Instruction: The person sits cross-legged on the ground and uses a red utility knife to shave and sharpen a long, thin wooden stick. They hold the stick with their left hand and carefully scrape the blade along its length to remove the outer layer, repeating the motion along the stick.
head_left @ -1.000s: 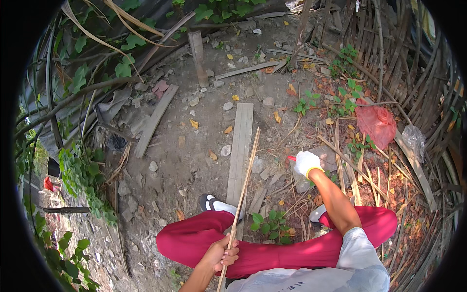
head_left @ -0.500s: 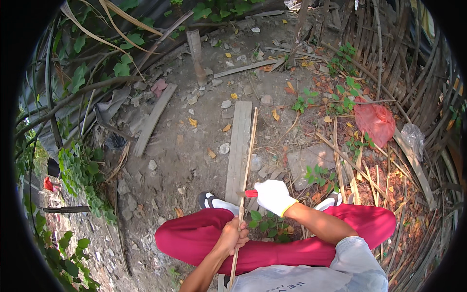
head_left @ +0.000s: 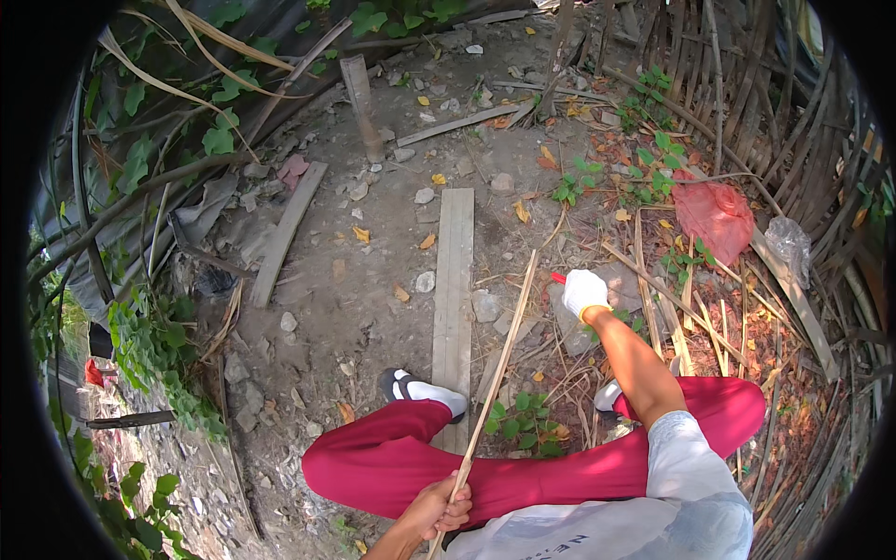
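Observation:
My bare left hand [head_left: 437, 510] is closed around the lower part of a long, thin wooden strip [head_left: 505, 357], probably split bamboo. The strip slants up and to the right across my lap, and its far tip stands free over the dirt. Out ahead to the right, my right hand [head_left: 586, 293] wears a white glove and grips a red-handled knife [head_left: 559, 278]. Only a bit of the red handle shows beyond the glove; I cannot make out the blade here. The knife and the strip are apart.
A flat grey board [head_left: 455, 280] lies lengthwise before my left foot [head_left: 434, 396]. Loose strips [head_left: 647, 280] and a red plastic bag [head_left: 711, 219] lie to the right, beside a stick fence [head_left: 793, 121]. A short post [head_left: 362, 107] stands farther off.
My right hand has moved forward and right with the knife, off the strip. My left hand has come down and slightly left, and the strip now leans more to the right.

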Tool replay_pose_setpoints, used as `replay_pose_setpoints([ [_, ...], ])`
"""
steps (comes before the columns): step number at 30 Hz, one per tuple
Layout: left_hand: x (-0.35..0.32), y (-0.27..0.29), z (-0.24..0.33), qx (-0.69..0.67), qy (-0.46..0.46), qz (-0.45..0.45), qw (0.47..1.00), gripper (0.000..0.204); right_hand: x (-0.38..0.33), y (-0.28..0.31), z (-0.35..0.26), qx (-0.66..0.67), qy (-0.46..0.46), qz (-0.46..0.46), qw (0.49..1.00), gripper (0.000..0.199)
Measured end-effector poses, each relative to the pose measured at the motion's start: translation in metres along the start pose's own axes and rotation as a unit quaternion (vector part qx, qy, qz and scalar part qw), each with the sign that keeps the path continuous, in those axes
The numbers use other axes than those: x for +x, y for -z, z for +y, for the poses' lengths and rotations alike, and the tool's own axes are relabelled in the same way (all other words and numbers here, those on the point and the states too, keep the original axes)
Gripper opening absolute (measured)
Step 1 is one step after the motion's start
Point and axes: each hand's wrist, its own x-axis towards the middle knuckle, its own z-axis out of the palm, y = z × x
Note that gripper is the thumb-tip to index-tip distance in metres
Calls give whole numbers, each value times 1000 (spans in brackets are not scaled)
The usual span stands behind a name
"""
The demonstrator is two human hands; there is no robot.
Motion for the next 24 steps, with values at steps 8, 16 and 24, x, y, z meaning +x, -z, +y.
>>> replay_pose_setpoints([
  [8,7,5,38,-8,-190,12,982,43,-44,41,-41,167,45,47,984,33],
  [16,47,-21,59,109,-317,128,934,31,-138,95,-128,124,282,35,951,13],
  [24,59,-28,65,115,-264,142,947,33,-138,88,-139,83,287,-5,954,9],
])
